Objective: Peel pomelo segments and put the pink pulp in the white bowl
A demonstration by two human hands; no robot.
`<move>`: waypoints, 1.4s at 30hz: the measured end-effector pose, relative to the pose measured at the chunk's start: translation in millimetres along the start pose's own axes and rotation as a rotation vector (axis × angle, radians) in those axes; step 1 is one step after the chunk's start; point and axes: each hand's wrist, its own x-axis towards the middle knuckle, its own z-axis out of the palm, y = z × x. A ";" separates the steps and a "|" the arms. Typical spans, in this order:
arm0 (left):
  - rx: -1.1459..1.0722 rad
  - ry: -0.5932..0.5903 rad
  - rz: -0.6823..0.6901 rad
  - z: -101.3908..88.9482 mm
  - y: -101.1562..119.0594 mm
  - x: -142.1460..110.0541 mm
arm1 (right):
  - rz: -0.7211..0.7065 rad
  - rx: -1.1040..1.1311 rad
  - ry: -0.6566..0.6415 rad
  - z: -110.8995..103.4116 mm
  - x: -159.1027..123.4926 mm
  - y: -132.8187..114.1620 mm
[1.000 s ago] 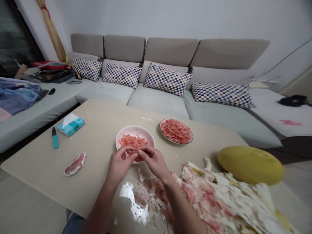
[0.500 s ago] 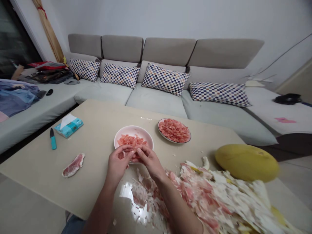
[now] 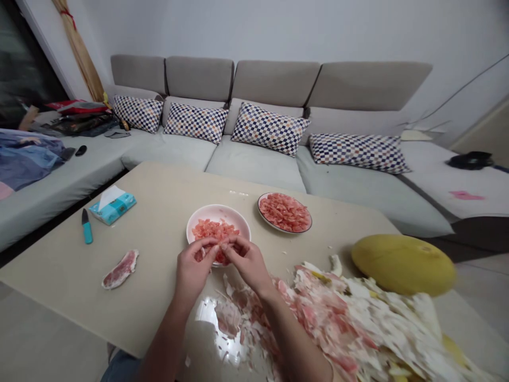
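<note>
Both hands meet over the near edge of a white bowl point(image 3: 218, 210) that holds loose pink pomelo flesh point(image 3: 212, 229). My left hand point(image 3: 194, 268) is closed, thumb and fingers pinching a piece of pomelo, mostly hidden by the fingers. Pressed close to it, my right hand point(image 3: 248, 265) pinches the same small piece with thumb and forefinger. Further back on the right, a dark-rimmed plate point(image 3: 310, 227) is heaped with peeled pomelo flesh point(image 3: 284, 212). One pomelo segment point(image 3: 120, 269), with its white membrane on, lies alone to the left.
A large pile of pomelo peel and membrane point(image 3: 338, 313) spreads under and beyond my right forearm. Behind it rests a whole yellow pomelo point(image 3: 401, 263). At the table's left are a turquoise-handled knife point(image 3: 86, 231) and a tissue pack point(image 3: 115, 207). A grey sofa point(image 3: 254, 164) borders the far side.
The fingertips have shifted slightly, the right thumb and forefinger drawing a little to the left and closer together. Everything else stays in place.
</note>
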 end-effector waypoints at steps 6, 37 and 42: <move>-0.355 -0.063 -0.222 -1.4 0.7 3.9 | 0.087 0.127 -0.034 -1.3 2.2 3.9; -0.392 -0.113 -0.283 -5.7 4.3 3.8 | 0.112 0.225 0.023 3.2 -0.4 3.5; -0.404 -0.116 -0.253 -11.2 6.7 5.5 | 0.093 0.213 0.084 -5.0 0.6 1.6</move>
